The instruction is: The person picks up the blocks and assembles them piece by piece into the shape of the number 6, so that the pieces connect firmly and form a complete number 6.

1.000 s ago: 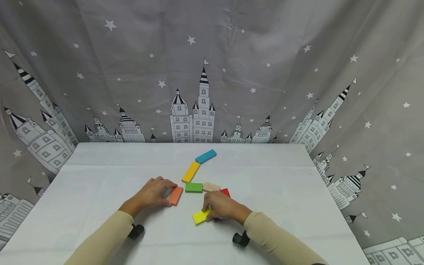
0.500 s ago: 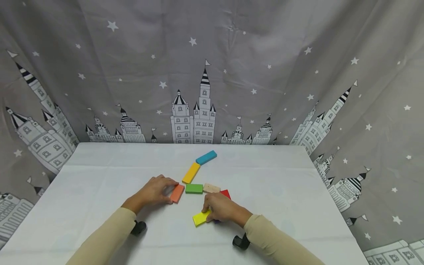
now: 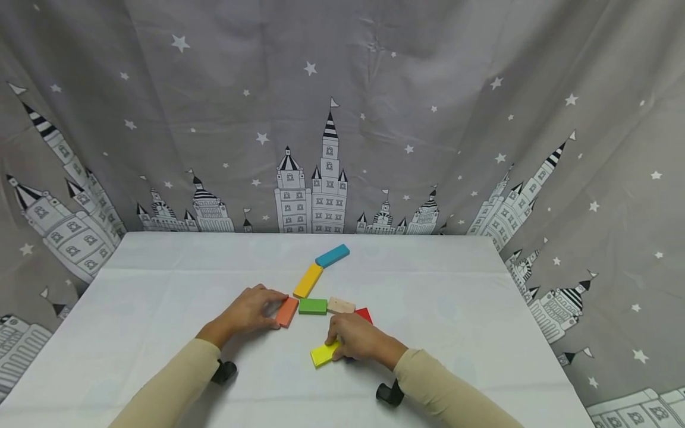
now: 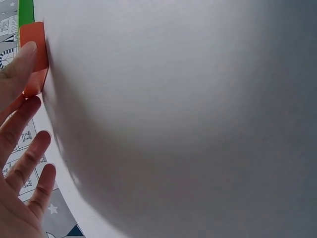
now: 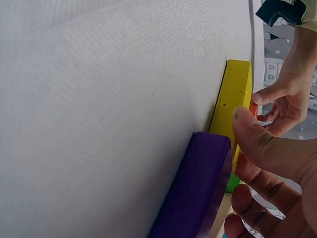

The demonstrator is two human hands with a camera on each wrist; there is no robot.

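My left hand [image 3: 247,310] pinches an orange wooden block [image 3: 287,312] between thumb and fingers, flat on the table, just left of a green block [image 3: 313,307]. In the left wrist view its thumb lies on the orange block [image 4: 35,59], while the other fingers spread loosely. To the right and nearer, my right hand [image 3: 357,336] pinches a bright yellow block [image 3: 323,355] at its right end. Seen from the right wrist, a purple block [image 5: 195,186] meets the near end of the yellow block [image 5: 232,99]; in the head view the right hand hides it.
A plain wood block [image 3: 341,305] adjoins the green one, and a red block [image 3: 364,314] shows partly behind the right hand. Beyond, an amber block [image 3: 308,281] slants up to a blue block [image 3: 332,255]. A white cloth [image 3: 455,297] covers the table; a grey castle-print curtain [image 3: 407,77] hangs behind.
The left hand has slid the orange block slightly right and away from me, closer to the green and amber blocks. The right hand has hardly moved on the yellow block.
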